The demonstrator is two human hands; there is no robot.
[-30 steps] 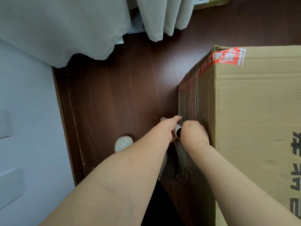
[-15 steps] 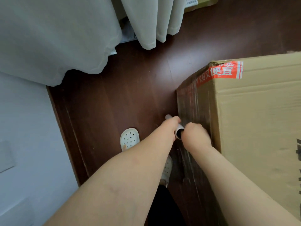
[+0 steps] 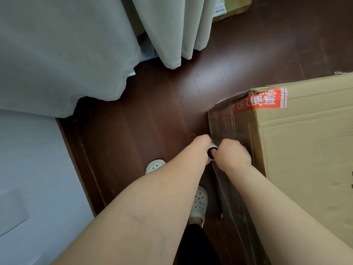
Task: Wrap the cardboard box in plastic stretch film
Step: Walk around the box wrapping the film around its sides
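A large cardboard box (image 3: 305, 153) with a red printed tape strip stands on the dark floor at the right. Clear stretch film (image 3: 227, 131) lies shiny over its left side face. The film roll (image 3: 212, 153) shows only its open tube end, upright beside the box's left face. My left hand (image 3: 200, 148) grips the roll from the left. My right hand (image 3: 233, 153) holds it from the right, knuckles against the box. Most of the roll is hidden by both hands.
A grey bed cover (image 3: 57, 54) and pale curtains (image 3: 172, 31) hang at the upper left. A light wall or cabinet (image 3: 28, 188) bounds the left side. My white perforated shoes (image 3: 199, 202) stand on the dark wooden floor (image 3: 143, 121). Another box (image 3: 231, 8) lies at the top.
The view has shifted, so the box sits lower and further right in the frame. Both hands have kept their hold on the roll against the box's left face.
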